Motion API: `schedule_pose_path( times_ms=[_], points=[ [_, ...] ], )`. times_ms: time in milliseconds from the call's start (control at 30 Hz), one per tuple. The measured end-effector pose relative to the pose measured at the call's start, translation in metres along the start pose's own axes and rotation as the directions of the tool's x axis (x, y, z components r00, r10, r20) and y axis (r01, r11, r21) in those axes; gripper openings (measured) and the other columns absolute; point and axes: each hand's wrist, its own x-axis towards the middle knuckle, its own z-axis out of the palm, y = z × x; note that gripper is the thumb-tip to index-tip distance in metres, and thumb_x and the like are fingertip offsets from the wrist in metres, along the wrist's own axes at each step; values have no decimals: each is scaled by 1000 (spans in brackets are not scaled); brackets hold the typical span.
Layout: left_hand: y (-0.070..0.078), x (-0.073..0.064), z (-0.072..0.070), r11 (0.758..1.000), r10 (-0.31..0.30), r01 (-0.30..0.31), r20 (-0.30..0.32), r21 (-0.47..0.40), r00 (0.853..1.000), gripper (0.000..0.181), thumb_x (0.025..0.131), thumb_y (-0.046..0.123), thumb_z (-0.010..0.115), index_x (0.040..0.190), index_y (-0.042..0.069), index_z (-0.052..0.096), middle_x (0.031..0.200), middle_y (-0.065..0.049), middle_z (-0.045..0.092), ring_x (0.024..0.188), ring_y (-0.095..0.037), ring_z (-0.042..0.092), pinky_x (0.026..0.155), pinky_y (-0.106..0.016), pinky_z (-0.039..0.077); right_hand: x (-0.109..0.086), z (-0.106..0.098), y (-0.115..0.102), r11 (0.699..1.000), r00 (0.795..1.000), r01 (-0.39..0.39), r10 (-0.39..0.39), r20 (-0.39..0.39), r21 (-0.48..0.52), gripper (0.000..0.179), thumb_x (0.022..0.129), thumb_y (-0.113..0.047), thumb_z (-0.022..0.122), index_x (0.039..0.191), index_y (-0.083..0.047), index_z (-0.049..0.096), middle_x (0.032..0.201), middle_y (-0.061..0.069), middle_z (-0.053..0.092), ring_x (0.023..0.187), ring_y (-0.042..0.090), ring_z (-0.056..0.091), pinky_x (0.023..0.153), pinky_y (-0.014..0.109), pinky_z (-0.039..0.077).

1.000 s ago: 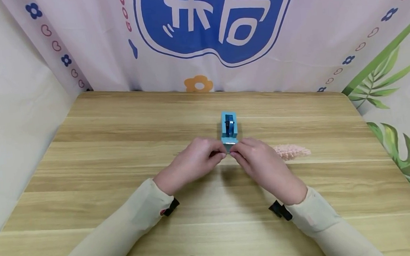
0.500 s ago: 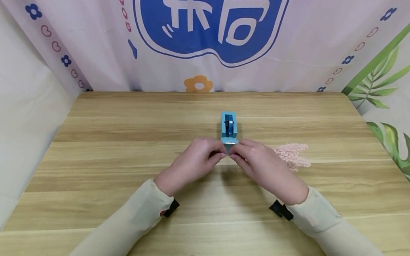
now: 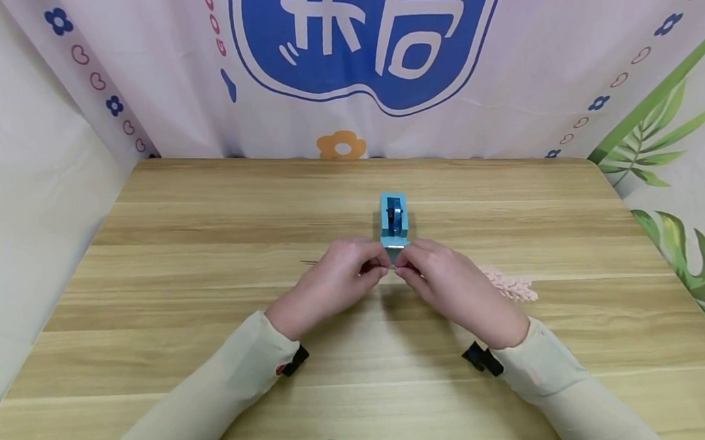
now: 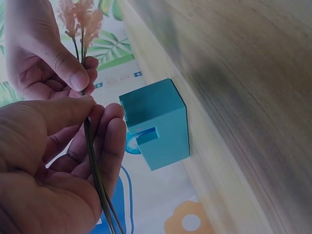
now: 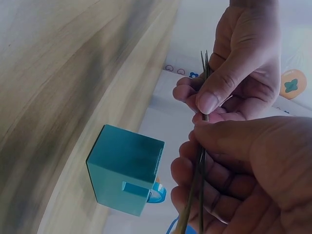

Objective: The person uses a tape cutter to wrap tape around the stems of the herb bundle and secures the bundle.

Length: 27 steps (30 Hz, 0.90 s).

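Note:
My left hand and right hand meet over the middle of the table, thumbs and fingertips pinching a bundle of thin dark flower stems. Fluffy pink flower heads stick out past my right hand. The bare stem ends run out beyond my left hand in the right wrist view. Just past the fingertips stands a light-blue tape dispenser with a roll of tape in it. Whether a strip of tape lies around the stems I cannot tell.
The wooden table reaches back to a pale curtain printed with a blue emblem. A leaf-patterned cloth hangs along the right side.
The pink flower heads have turned and shifted nearer the body as the stems roll between the fingers. Stem tips now show left of my left hand. Both hands stay nearly in place.

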Motion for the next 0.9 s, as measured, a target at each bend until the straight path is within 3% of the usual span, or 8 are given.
schedule_pose_path(
  times_ms=[333, 500, 733, 900],
  points=[
    [2, 1, 2, 1000, -20, 20, 20, -1, 1000, 4, 98, 6, 73, 96, 6, 76, 91, -3, 72, 81, -13, 61, 73, -24, 54, -1, 0, 1, 1000, 1000, 20, -20, 0, -10, 4, 98, -12, 74, 99, -9, 74, 91, -1, 69, 80, 10, 58, 71, 27, 53],
    [3, 2, 5, 999, -52, 53, 69, -13, 996, 5, 97, 5, 72, 94, 7, 75, 92, -2, 73, 81, -12, 62, 75, -25, 56, -1, 1, 2, 1000, 999, 17, -16, 32, -22, 6, 97, -12, 76, 92, -11, 72, 87, -3, 67, 78, 10, 56, 70, 27, 52],
    [3, 3, 7, 987, -150, 136, 198, 82, 969, 6, 98, 8, 72, 95, 10, 77, 87, 1, 72, 77, -12, 59, 73, -27, 52, 0, 4, 6, 999, 992, 2, 2, 128, -33, 8, 95, -11, 77, 90, -12, 71, 85, -3, 67, 74, 8, 56, 69, 26, 52],
    [4, 3, 6, 979, -188, 159, 249, 131, 950, 9, 99, 9, 72, 93, 10, 79, 84, 1, 70, 75, -14, 57, 70, -27, 49, 1, 6, 10, 1000, 977, -28, 30, 209, -13, 7, 96, -11, 76, 91, -12, 71, 84, -3, 67, 72, 8, 55, 69, 25, 50]
  ],
)
